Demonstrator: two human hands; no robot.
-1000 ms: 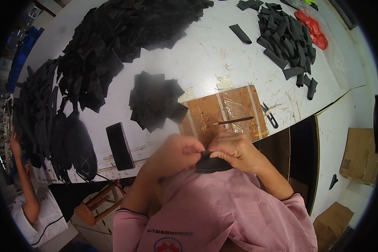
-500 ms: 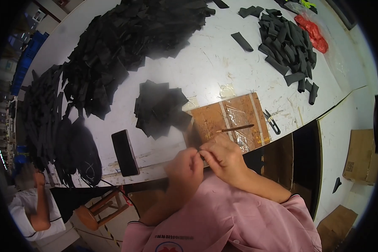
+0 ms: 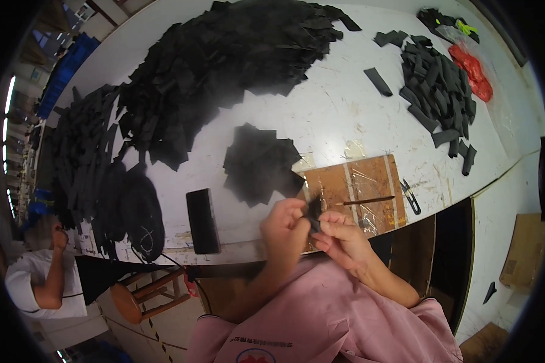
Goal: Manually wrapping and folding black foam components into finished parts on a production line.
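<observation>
At the table's near edge, my left hand and my right hand are close together, fingers bent. Pinched between them is a small black fabric piece, partly hidden by the fingers and smeared by motion. Just beyond the hands lies a brown board with strips of clear tape; a thin dark pencil-like stick rests on it. A fanned stack of black fabric pieces sits to the left of the board. Thread snips lie at the board's right side.
A black phone lies left of my hands. Large heaps of black pieces cover the far left table. Rolled black pieces are piled at the far right by a red plastic bag. Another person and a wooden stool are at left.
The whole view has shifted, so the table things appear further right. My hands have moved slightly apart, and a black piece now shows between them.
</observation>
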